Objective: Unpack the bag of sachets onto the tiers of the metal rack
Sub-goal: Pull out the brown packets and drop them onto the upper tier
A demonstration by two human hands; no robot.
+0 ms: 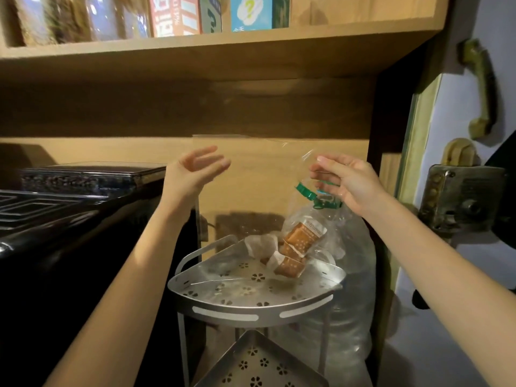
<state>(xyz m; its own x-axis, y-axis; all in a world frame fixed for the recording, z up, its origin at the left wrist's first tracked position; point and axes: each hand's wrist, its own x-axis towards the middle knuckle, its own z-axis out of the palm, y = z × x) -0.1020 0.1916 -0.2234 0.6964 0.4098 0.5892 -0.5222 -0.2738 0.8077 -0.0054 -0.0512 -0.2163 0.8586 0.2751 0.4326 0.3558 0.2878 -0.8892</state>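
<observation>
A clear plastic bag (251,196) hangs over the top tier (251,305) of the grey metal corner rack. My right hand (349,182) pinches the bag's upper right corner, near a green clip (307,192). Orange sachets (303,238) with white ends sit low inside the bag, and another orange sachet (287,265) lies at the back of the top tier beside a pale crumpled wrapper (259,244). My left hand (195,169) is raised left of the bag, fingers spread, holding nothing. A lower tier (251,361) shows below.
A large clear water bottle (351,303) stands right behind the rack. A black appliance (69,219) fills the left side. Wooden shelves with boxes (178,15) run overhead. A door with a metal lock (460,199) and handle is at the right.
</observation>
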